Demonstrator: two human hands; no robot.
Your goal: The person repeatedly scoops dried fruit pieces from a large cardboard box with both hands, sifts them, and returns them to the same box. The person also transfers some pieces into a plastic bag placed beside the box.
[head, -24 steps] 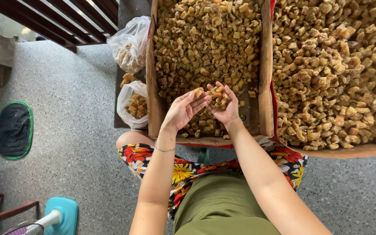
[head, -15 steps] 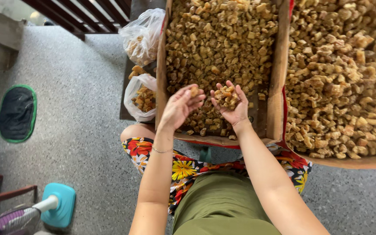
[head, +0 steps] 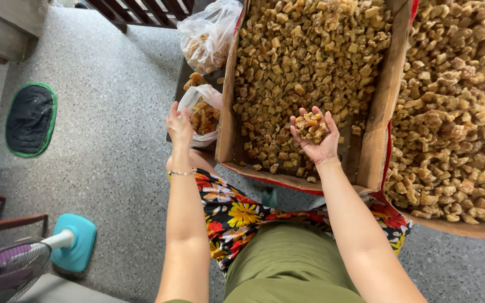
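Note:
My right hand [head: 316, 139] is cupped palm up over the near end of a cardboard box [head: 378, 112], holding a small heap of golden-brown fried chunks [head: 311, 124]. The box is filled with several more of the same chunks [head: 304, 50]. My left hand [head: 179, 124] is out to the left, fingers on the rim of a clear plastic bag [head: 202, 106] partly filled with chunks. It wears a thin bracelet at the wrist.
A second, larger box of chunks [head: 456, 112] sits to the right. Another tied plastic bag [head: 209, 33] lies further away. A dark mat with a green edge [head: 30, 119] lies on the speckled floor, and a fan with a teal base [head: 57, 247] stands near left.
My hands were together over the box, sharing the chunks. Now the left hand has moved left to the plastic bag, and the right hand alone holds the chunks.

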